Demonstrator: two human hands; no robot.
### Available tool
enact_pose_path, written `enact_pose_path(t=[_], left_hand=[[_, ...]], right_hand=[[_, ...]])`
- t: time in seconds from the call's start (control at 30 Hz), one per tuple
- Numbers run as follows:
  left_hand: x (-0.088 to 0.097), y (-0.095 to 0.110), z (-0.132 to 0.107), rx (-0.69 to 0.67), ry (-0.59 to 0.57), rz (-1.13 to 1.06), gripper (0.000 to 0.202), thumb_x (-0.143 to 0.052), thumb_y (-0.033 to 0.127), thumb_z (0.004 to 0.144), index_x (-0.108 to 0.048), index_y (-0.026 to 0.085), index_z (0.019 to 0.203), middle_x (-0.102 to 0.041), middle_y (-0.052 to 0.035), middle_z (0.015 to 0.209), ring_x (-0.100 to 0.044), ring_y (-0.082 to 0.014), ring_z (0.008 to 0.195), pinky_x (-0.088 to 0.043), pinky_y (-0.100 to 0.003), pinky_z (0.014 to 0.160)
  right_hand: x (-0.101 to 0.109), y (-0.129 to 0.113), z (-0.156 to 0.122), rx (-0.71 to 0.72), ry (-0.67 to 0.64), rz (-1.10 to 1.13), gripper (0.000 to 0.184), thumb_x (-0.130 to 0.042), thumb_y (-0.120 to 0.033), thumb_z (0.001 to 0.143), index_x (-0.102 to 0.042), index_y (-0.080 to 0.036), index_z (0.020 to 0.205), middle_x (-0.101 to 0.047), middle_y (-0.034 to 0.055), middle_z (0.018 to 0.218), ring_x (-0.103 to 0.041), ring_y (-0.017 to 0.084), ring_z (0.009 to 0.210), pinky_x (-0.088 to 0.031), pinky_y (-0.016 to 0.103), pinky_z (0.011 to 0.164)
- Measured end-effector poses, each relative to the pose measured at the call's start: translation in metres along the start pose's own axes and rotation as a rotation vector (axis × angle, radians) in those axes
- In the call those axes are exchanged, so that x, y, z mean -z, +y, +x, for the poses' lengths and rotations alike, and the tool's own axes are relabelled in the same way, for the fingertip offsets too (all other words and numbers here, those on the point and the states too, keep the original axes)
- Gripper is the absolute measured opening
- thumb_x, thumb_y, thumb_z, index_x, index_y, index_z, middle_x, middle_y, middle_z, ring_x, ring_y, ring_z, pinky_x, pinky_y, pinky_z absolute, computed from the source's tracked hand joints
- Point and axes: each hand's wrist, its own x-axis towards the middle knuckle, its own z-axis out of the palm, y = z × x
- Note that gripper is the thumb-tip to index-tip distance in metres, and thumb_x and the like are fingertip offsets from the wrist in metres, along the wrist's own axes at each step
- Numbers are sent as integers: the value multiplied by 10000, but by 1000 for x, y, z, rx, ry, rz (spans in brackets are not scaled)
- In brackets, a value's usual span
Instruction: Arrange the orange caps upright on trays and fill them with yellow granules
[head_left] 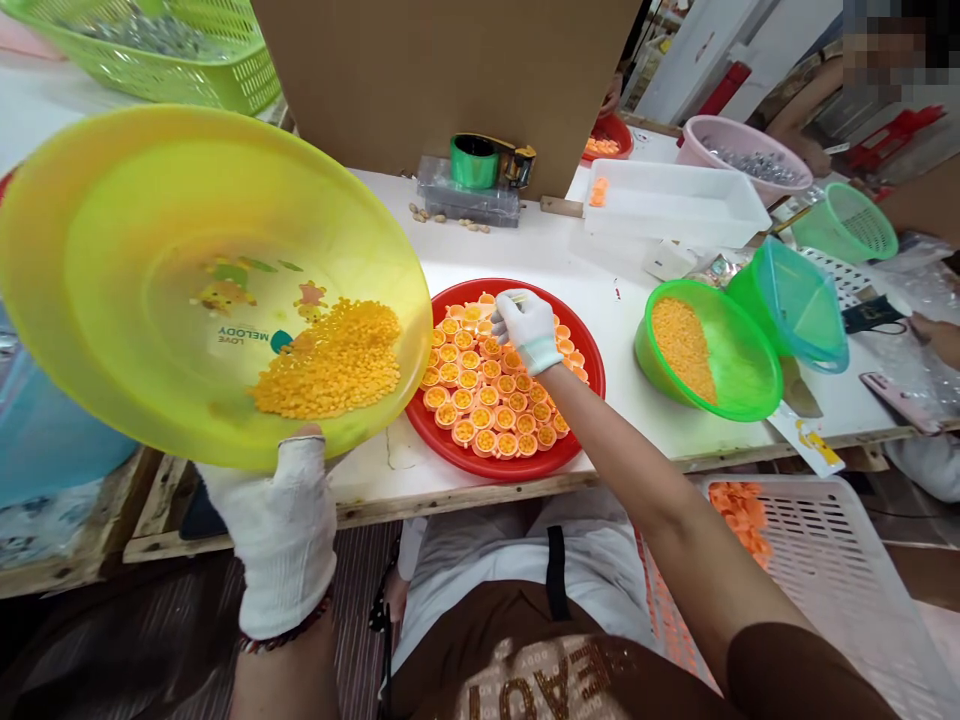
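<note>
My left hand [281,525], in a white glove with bare fingertips, grips the near rim of a large yellow plastic basin [135,230], thumb on the rim. The basin is tilted, and a heap of small yellow-orange pellets [337,365] lies against its lower right side. To its right, a round red tray [510,468] carries many small orange cups [485,443], most with yellow pellets inside. Over the far part of this tray is my gloved right hand [529,325], its fingers curled together. Whatever those fingers hold, if anything, is too small to make out.
A green bowl [742,350] of orange pellets stands right of the tray. Behind are a tape roll [474,162], a white bin [675,195] and a cardboard panel [450,70]. A green basket [225,85] is far left. Below right sits a white crate [847,580]. Other people are at right.
</note>
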Motion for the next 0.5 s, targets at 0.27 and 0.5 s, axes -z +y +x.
enact_pose_path(t=[0.27,0.5], left_hand=[[-8,1,-6,32,-49,-36,611,-743,216,805,-585,274,1392,-574,-34,1532,-543,-272,1422,-430,-461,1256],[-24,-15,-14,23,-51,-43,702,-764,241,727,-560,174,1395,-628,-140,1439,-626,-295,1317,-476,-476,1195]], right_hand=[[2,2,-16,469,-71,-340,155,-530,-318,983,-631,-258,880,-624,34,905,-588,198,960,-485,347,906],[-19,-21,-44,344,-172,-294,170,-546,-232,938,-623,-224,787,-631,-2,754,-588,135,718,-509,284,719]])
